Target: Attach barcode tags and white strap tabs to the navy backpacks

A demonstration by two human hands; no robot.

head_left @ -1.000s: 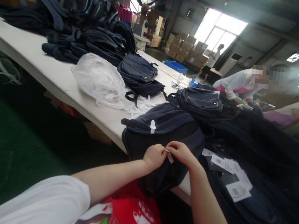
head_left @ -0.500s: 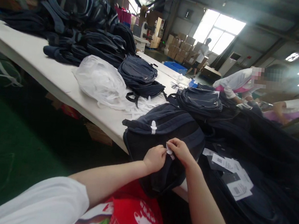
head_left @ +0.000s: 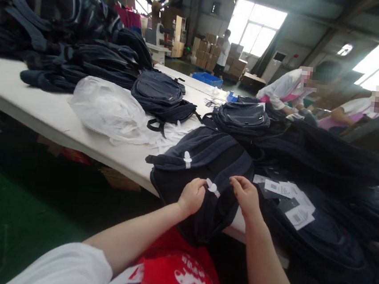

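Note:
A dark navy backpack (head_left: 204, 157) lies at the table's near edge, its shoulder straps facing up. My left hand (head_left: 192, 197) is closed, its fingertips pinching the edge of a white strip (head_left: 212, 186) fastened on the nearer strap. To the right, my right hand (head_left: 245, 195) is raised above the backpack, apart from the strip. Its thumb and fingers are pressed together; whether anything small is between them is too fine to make out. A second white strip (head_left: 187, 159) sits on the other strap, with a rounded tab sticking up.
On the white table (head_left: 87, 125) are a clear plastic bag (head_left: 107, 107), loose white strips (head_left: 173, 136) and a heap of backpacks (head_left: 84, 56). Paper tags (head_left: 293, 199) lie on dark bags at right. Two co-workers (head_left: 282, 88) bend over the far side; another person (head_left: 223, 53) stands farther back.
My right hand has let go of the white strip and moved right, away from my left hand. My left hand stays at the strip. The view has turned somewhat to the right.

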